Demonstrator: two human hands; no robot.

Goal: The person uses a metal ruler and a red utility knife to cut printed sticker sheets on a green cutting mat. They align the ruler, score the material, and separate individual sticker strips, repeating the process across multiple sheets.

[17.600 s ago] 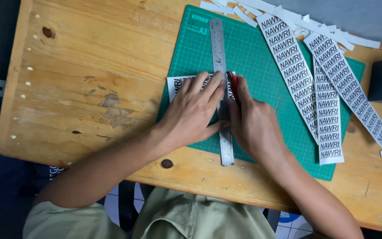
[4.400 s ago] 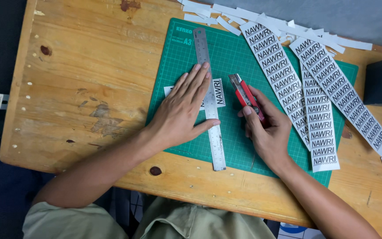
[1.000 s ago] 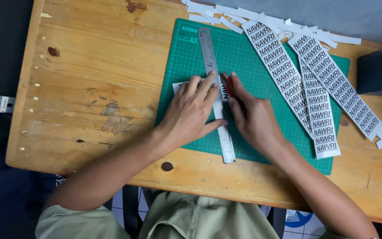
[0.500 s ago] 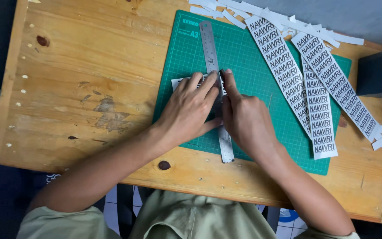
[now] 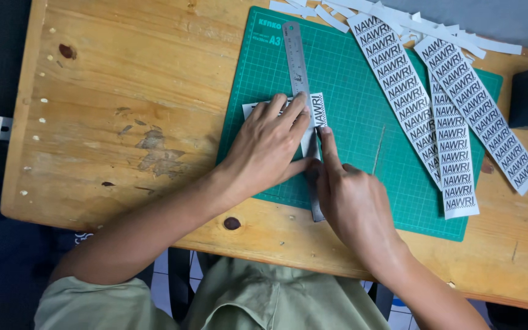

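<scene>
Left hand (image 5: 270, 146): fingers spread flat, pressing a steel ruler (image 5: 299, 85) and a printed paper strip (image 5: 318, 110) onto the green cutting mat (image 5: 349, 91), near the mat's left edge. Right hand (image 5: 352, 201): curled against the ruler's right edge, forefinger extended (what it grips cannot be told). Long printed strips (image 5: 459, 122) lie toward the wooden table (image 5: 111, 91)'s far right corner.

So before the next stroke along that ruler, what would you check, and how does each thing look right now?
1. Metal ruler pinned flat: ok, the left hand is spread across it and the printed paper strip.
2. Left fingertips clear of the cutting edge: cannot tell, they lie very close to it.
3. Blade set against the ruler: cannot tell, the right hand hides the tool; only its forefinger shows along the edge.
4. Work lies on the green cutting mat: ok.
5. Finished printed strips out of the way: ok, they lie apart at the mat's right side.
</scene>
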